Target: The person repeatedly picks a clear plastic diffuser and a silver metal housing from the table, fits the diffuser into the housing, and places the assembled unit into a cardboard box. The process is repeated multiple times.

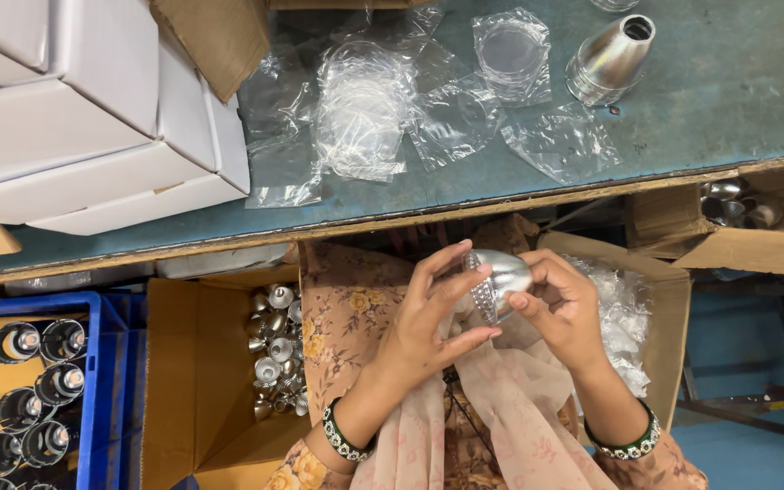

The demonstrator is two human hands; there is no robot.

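Holding a shiny silver dome-shaped metal piece with a studded band (pixel 498 283), left hand (pixel 428 327) and right hand (pixel 566 310) both clamped on it; firm fingertip grip at the rim seems advisable.

It was a small packing workshop. A worn workbench (pixel 737 82) held white cartons (pixel 93 127) and loose plastic bags (pixel 365 109), while cardboard boxes (pixel 201 381) and a blue crate (pixel 93 381) below were filled with identical metal parts (pixel 274 354).
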